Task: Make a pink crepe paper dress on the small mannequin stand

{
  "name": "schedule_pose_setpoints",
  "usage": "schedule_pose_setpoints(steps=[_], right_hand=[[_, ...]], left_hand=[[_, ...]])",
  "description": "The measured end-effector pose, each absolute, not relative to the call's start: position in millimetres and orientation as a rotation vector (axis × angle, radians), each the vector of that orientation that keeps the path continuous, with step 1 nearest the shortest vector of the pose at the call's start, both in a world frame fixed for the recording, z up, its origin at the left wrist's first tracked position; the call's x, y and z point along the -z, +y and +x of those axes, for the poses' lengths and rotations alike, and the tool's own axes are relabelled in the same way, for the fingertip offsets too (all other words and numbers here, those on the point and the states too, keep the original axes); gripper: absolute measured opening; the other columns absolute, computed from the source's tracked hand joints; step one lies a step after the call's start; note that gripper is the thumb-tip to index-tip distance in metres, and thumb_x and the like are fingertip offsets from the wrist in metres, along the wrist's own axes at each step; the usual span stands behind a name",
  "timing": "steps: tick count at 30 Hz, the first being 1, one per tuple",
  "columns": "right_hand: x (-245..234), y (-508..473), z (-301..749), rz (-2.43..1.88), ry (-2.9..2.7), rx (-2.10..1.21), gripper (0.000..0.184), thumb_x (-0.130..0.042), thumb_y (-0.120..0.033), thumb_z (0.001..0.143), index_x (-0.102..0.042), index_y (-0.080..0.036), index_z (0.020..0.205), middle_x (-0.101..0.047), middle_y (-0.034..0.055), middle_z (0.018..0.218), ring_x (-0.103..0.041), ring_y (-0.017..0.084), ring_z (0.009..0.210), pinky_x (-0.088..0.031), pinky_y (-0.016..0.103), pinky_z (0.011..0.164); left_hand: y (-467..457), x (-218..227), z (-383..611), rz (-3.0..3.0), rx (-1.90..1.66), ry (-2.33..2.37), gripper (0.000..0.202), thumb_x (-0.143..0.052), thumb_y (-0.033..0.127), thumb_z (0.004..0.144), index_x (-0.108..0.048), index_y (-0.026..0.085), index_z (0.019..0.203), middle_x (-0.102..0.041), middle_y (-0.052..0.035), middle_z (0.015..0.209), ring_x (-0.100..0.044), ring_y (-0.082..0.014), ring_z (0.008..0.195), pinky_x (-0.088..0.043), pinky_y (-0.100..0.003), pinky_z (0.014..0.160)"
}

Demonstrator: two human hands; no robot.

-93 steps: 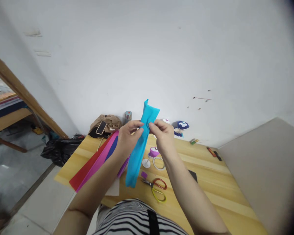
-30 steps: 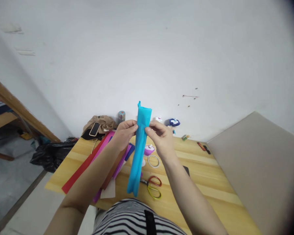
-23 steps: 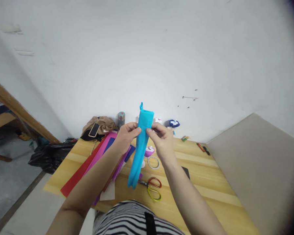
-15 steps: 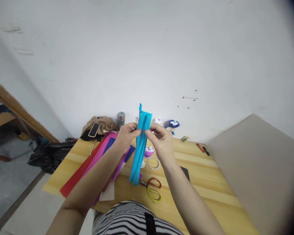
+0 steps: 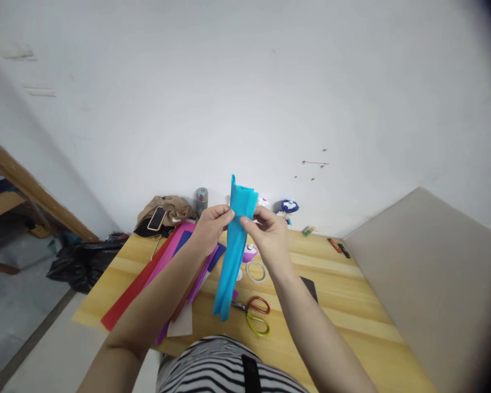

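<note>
Ok, L hand [image 5: 211,226] & R hand [image 5: 269,232] both pinching blue strip [image 5: 231,262] nr top.

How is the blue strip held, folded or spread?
Folded: lengthwise creases run down the blue strip, and layered edges show at its top, above the pinching left hand and right hand.

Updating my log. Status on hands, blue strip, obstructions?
Left hand, right hand pinching blue strip. Strip held up, lower end free. Scissors on table, untouched. No obstruction seen at hands.
</note>
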State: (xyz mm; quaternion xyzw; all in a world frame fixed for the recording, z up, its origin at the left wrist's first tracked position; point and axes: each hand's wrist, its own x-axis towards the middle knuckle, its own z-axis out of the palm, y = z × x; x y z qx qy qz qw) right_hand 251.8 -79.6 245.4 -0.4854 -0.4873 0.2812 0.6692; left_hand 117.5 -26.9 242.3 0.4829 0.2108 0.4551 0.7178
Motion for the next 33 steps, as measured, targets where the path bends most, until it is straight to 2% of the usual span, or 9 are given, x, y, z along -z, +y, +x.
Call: schedule_pose_setpoints(steps=[7,12,16,20,23,25,28,31,33], right_hand=[[-247,-81,254,-1.072,-1.072,-0.621,0.017,-0.078,-0.036,0.072,-0.071,-0.021,0.067,-0.065,-0.0020,0.061,-0.054,0.015,0.059,-0.045,0.030,0.059],[-248,-83,253,-1.093,-1.097,-0.553,0.019,-0.075,-0.037,0.074,-0.068,-0.022,0.065,-0.064,-0.0017,0.061,-0.054,0.015,0.058,-0.044,0.030,0.058],[-249,-83,249,-1.113,-1.124,-0.453,0.018,-0.074,-0.036,0.076,-0.068,-0.022,0.065,-0.064,-0.0012,0.061,-0.055,0.016,0.059,-0.045,0.030,0.058],[-250,-81,245,-1.070,-1.124,-0.541,0.016,-0.074,-0.035,0.076,-0.070,-0.023,0.067,-0.067,-0.0004,0.064,-0.059,0.017,0.062,-0.048,0.031,0.061],[-252,-79,245,-1.021,-1.205,-0.634,0.013,-0.074,-0.037,0.079,-0.076,-0.024,0.077,-0.074,0.0013,0.075,-0.066,0.020,0.071,-0.053,0.035,0.069],[-253,-78,246,-0.985,-1.298,-0.626,0.013,-0.075,-0.038,0.080,-0.080,-0.026,0.083,-0.079,0.0026,0.086,-0.071,0.024,0.085,-0.056,0.041,0.083],[-255,-74,244,-0.941,-1.405,-0.614,0.015,-0.077,-0.035,0.079,-0.084,-0.030,0.091,-0.082,0.0028,0.102,-0.072,0.027,0.104,-0.052,0.048,0.102],[-259,-65,235,-0.874,-1.384,-0.807,0.024,-0.077,-0.032,0.080,-0.083,-0.032,0.103,-0.080,0.0022,0.117,-0.069,0.027,0.118,-0.052,0.047,0.106],[-263,-56,224,-0.773,-1.308,-0.996,0.031,-0.079,-0.032,0.079,-0.081,-0.032,0.109,-0.078,0.0018,0.125,-0.066,0.027,0.127,-0.054,0.047,0.105]], left_hand=[[-29,-243,120,1.058,-0.984,0.446,0.048,-0.092,0.057,0.066,-0.065,0.017,0.062,-0.055,0.0020,0.054,-0.044,-0.0097,0.052,-0.039,-0.027,0.056],[-29,-239,117,1.149,-1.016,0.472,0.041,-0.095,0.049,0.063,-0.073,0.017,0.074,-0.067,-0.0018,0.067,-0.055,-0.0136,0.061,-0.046,-0.029,0.063],[-31,-239,117,1.208,-1.024,0.503,0.039,-0.094,0.047,0.065,-0.076,0.016,0.079,-0.071,-0.0036,0.071,-0.057,-0.0160,0.063,-0.049,-0.031,0.065],[-30,-239,112,1.254,-1.073,0.526,0.039,-0.093,0.045,0.067,-0.077,0.013,0.082,-0.074,-0.0062,0.080,-0.065,-0.0197,0.077,-0.053,-0.034,0.080],[-25,-242,102,1.224,-1.075,0.516,0.038,-0.093,0.045,0.068,-0.078,0.014,0.085,-0.074,-0.0051,0.080,-0.066,-0.0187,0.076,-0.053,-0.033,0.079],[-22,-246,94,1.208,-1.087,0.501,0.038,-0.094,0.045,0.067,-0.077,0.015,0.083,-0.072,-0.0033,0.075,-0.063,-0.0158,0.069,-0.052,-0.030,0.070],[-18,-257,78,1.220,-1.081,0.491,0.040,-0.095,0.045,0.064,-0.077,0.015,0.082,-0.071,-0.0026,0.072,-0.061,-0.0131,0.062,-0.050,-0.026,0.063],[-11,-276,60,1.222,-1.024,0.539,0.038,-0.095,0.041,0.066,-0.077,0.014,0.087,-0.072,-0.0036,0.072,-0.063,-0.0149,0.062,-0.052,-0.027,0.060],[-1,-291,45,1.225,-1.016,0.578,0.033,-0.094,0.033,0.067,-0.076,0.012,0.085,-0.068,-0.0027,0.063,-0.058,-0.0132,0.052,-0.047,-0.025,0.050]])
